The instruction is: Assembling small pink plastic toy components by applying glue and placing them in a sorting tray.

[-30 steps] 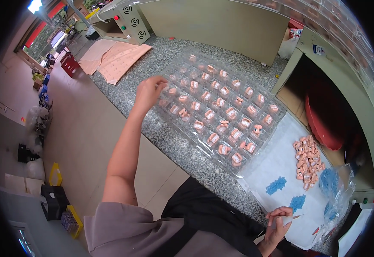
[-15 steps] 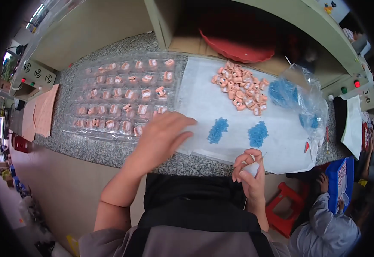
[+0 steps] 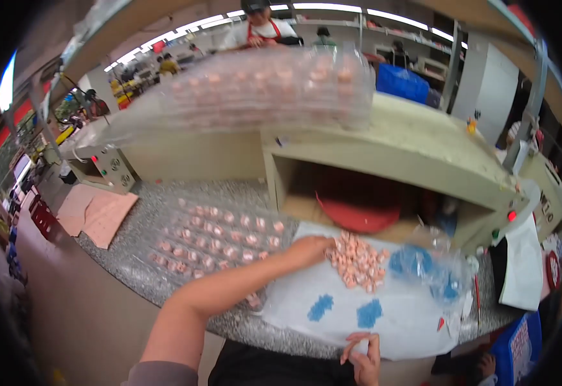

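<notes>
My left hand (image 3: 312, 251) reaches across to the left edge of a pile of small peach-coloured moulded pieces (image 3: 358, 262). Its fingertips touch the pile, but whether they pinch a piece is hidden. Near the front edge, my right hand (image 3: 364, 361) is curled round a small white rounded thing (image 3: 361, 348), mostly covered by the fingers. Two patches of tiny blue bits, a left one (image 3: 320, 308) and a right one (image 3: 369, 313), lie on a white sheet (image 3: 416, 334) between the hands. Rows of similar peach pieces sit in a clear compartment tray (image 3: 194, 243) on the left.
A clear plastic bag with blue contents (image 3: 416, 262) lies right of the pile. Behind it, a red dish (image 3: 358, 215) stands inside a beige shelf unit (image 3: 390, 157). More filled clear trays (image 3: 268, 90) are stacked on top. Another person (image 3: 265, 31) stands beyond.
My left hand has moved from the tray's right side to the peach pile. My right hand stays near the front edge, still curled. The view has tilted up, showing the room beyond the shelf.
</notes>
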{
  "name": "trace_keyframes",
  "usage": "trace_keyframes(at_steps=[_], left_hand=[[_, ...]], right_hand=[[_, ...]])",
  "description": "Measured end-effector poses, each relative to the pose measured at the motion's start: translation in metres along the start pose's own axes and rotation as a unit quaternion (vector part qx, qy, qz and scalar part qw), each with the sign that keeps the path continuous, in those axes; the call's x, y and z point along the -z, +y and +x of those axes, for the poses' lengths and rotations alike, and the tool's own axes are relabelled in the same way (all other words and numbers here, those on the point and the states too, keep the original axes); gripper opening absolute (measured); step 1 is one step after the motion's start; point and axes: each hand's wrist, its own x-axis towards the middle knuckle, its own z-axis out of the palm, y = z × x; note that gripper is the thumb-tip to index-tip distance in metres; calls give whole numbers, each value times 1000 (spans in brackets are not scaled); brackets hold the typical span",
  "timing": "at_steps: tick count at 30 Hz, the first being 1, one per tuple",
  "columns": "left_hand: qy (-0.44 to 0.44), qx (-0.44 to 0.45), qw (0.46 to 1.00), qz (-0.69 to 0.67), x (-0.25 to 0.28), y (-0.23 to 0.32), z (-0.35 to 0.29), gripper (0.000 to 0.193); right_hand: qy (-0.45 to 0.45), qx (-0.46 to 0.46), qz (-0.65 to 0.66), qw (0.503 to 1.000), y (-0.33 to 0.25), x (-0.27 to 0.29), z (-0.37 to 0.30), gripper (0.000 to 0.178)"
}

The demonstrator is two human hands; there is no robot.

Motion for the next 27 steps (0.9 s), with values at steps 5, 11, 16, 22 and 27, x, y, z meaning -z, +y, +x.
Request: trace_keyframes(at_steps=[5, 11, 16, 22, 27], left_hand=[[-23, 57, 998, -33, -41, 13, -31, 29], [75, 52, 991, -98, -33, 17, -37, 23], [40, 89, 973, -209, -17, 54, -90, 14], [42, 209, 736, -642, -54, 102, -144, 9], [109, 244, 675, -687, -74, 134, -142, 10]], right_hand=[[7, -74, -5, 997, -21, -1, -45, 27], [8, -96, -2, 995, -21, 1, -41, 28], [42, -98, -19, 994, -22, -4, -42, 29], [86, -82, 31, 992, -10, -21, -31, 31], [71, -66, 80, 992, -5, -27, -13, 40]])
